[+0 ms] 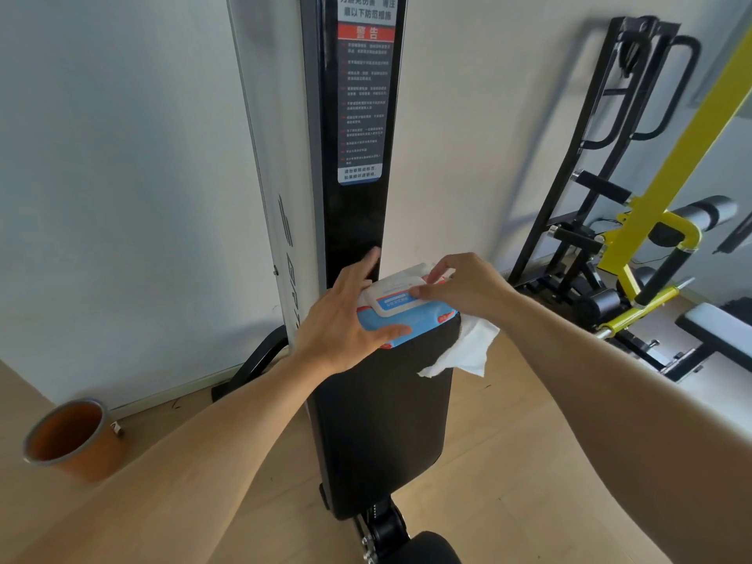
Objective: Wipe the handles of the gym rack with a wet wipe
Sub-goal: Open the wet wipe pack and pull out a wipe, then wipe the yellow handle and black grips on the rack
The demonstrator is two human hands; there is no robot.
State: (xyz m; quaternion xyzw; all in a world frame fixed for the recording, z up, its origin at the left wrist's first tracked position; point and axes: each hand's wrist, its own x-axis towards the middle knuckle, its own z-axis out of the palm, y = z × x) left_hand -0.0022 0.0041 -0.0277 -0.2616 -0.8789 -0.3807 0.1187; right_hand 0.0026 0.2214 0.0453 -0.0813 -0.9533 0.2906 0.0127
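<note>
A blue and white pack of wet wipes (411, 317) lies on the top end of a black padded bench (382, 425). My left hand (346, 319) grips the pack's left side, thumb along its front edge. My right hand (460, 287) presses the pack's white lid (392, 299) with its fingertips. A white wet wipe (464, 348) hangs from under my right hand, off the bench's right side. The black gym rack with its curved handles (651, 87) leans on the wall at the right, well away from both hands.
A black upright column with a warning label (362, 95) rises behind the bench. A copper-coloured bin (73, 437) stands on the wooden floor at the left. A yellow and black exercise machine (659, 238) and a white-topped bench (716, 331) fill the right.
</note>
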